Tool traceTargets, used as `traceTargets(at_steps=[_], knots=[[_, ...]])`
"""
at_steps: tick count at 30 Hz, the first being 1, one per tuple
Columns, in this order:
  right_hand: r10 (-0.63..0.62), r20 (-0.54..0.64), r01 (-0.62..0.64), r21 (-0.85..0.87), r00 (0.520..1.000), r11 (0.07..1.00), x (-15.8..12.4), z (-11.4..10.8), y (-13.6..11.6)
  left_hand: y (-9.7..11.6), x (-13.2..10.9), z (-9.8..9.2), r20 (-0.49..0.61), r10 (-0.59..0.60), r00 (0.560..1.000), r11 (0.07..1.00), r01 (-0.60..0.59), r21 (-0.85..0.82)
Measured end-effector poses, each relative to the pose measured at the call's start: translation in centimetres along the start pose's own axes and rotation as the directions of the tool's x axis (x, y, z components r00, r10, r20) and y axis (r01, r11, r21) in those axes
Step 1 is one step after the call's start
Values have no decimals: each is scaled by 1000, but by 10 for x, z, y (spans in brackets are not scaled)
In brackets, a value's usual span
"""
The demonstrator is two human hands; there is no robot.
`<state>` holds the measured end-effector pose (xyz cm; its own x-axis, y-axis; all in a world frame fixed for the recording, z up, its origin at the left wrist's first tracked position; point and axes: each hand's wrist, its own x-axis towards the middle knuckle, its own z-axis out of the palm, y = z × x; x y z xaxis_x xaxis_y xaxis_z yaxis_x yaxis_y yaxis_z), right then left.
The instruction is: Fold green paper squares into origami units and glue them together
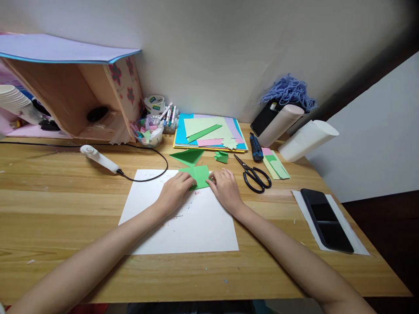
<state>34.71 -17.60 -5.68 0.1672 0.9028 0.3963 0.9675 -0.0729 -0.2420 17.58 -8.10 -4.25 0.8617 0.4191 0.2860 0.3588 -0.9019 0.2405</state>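
Note:
A small green folded paper (200,175) lies at the far edge of a white sheet (183,222) on the wooden desk. My left hand (175,192) rests on its left side with curled fingers pressing the paper down. On the paper's right edge, my right hand (225,188) pinches it with bent fingers. A green paper triangle (188,156) lies just beyond, and small green folded scraps (221,156) sit to its right.
Black scissors (254,176) lie right of my hands, with a utility knife (256,148) and paper strips (276,165) behind. A coloured paper stack (209,131), a bowl (149,134), markers, a corded white tool (100,159), a phone (326,220) and a cardboard box (75,91) surround the sheet.

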Motion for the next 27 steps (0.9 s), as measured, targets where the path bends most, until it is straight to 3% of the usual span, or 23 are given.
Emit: traceTargets(at_steps=[4, 9, 18, 21, 24, 27], knots=[[-34, -1, 34, 3, 999, 999, 0, 2, 1, 3, -1, -2, 84, 144, 986, 985, -150, 79], [-85, 14, 85, 9, 996, 996, 2, 3, 3, 12, -5, -2, 171, 227, 959, 936, -264, 235], [-64, 41, 63, 34, 997, 997, 2, -1, 3, 43, -17, 4, 192, 121, 974, 848, -202, 490], [-201, 54, 197, 69, 978, 978, 1, -3, 3, 39, -17, 2, 222, 161, 962, 854, -249, 457], [-420, 83, 401, 176, 904, 899, 0, -5, 3, 36, -15, 0, 222, 156, 962, 881, -238, 408], [-472, 86, 443, 233, 877, 866, -1, -6, 2, 40, -14, -1, 209, 123, 970, 886, -202, 417]])
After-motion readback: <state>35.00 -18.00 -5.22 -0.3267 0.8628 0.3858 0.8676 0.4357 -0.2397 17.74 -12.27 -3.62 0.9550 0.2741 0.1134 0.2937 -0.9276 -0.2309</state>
